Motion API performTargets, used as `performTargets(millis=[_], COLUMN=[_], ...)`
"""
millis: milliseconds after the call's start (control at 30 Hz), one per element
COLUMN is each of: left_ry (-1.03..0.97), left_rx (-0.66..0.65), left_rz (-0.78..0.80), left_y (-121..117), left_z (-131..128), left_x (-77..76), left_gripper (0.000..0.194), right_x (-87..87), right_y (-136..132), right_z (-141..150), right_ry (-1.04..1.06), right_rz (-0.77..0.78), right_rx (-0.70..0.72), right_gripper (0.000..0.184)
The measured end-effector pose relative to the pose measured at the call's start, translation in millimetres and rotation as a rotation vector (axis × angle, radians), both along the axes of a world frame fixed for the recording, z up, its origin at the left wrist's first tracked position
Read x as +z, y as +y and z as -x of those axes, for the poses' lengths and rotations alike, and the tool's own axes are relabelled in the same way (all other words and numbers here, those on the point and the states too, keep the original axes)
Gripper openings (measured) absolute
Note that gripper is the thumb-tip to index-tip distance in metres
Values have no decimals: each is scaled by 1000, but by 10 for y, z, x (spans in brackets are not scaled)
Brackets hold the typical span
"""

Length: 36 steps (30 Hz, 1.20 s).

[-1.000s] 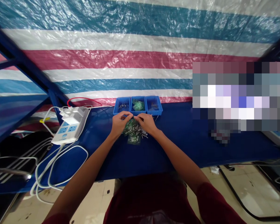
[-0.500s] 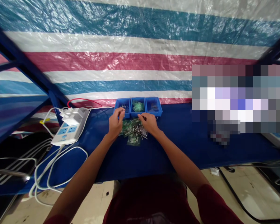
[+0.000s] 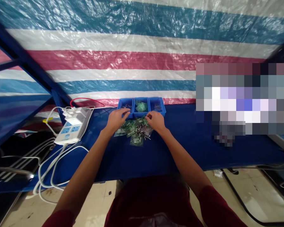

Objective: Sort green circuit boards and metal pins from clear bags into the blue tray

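Observation:
My left hand (image 3: 117,120) hangs at the near edge of the left blue bin (image 3: 125,99), fingers stretched forward and thumb apart, with nothing visible in it. That bin holds some small metal pins. My right hand (image 3: 155,121) is closed in a pinch over the right side of the pile; whatever is between its fingertips is hidden. Between the hands lie small greenish plastic bags (image 3: 136,141) with loose silvery pins (image 3: 140,129) on top. The middle blue bin (image 3: 141,115) holds green bags (image 3: 141,106), and the right blue bin (image 3: 161,100) holds small items I cannot make out.
A white power strip (image 3: 69,130) with plugged-in adapters (image 3: 75,116) stands at left, its white cables (image 3: 52,170) looping over the blue table's (image 3: 137,164) front edge. Striped sheeting (image 3: 132,60) hangs behind the bins. A blurred-out area (image 3: 241,101) covers the right side.
My left hand has opened from a pinch and shifted slightly left, uncovering bags beneath it. My right hand has moved a little right. The view has shifted slightly.

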<state>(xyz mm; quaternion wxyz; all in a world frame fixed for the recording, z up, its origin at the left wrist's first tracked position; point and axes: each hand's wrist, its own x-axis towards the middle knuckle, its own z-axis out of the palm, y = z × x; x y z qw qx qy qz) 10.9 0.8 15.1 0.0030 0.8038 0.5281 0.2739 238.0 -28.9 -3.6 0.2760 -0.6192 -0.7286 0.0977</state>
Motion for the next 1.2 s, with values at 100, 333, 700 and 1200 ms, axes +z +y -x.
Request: performTargets(millis=[100, 333, 700, 1200], left_ry=[109, 168, 160, -223], left_rx=[-33, 3, -124, -26], left_rz=[99, 195, 225, 15], left_y=[-71, -134, -51, -176], left_z=[-2, 22, -7, -291], left_x=[-55, -176, -186, -82], left_gripper=[27, 28, 33, 27], right_x=[59, 134, 147, 89], right_y=[-16, -129, -186, -116], right_z=[-60, 86, 186, 175], right_ry=[-115, -346, -402, -286], right_rz=[89, 185, 178, 29], right_rx=[9, -21, -11, -4], right_gripper=[20, 43, 38, 23])
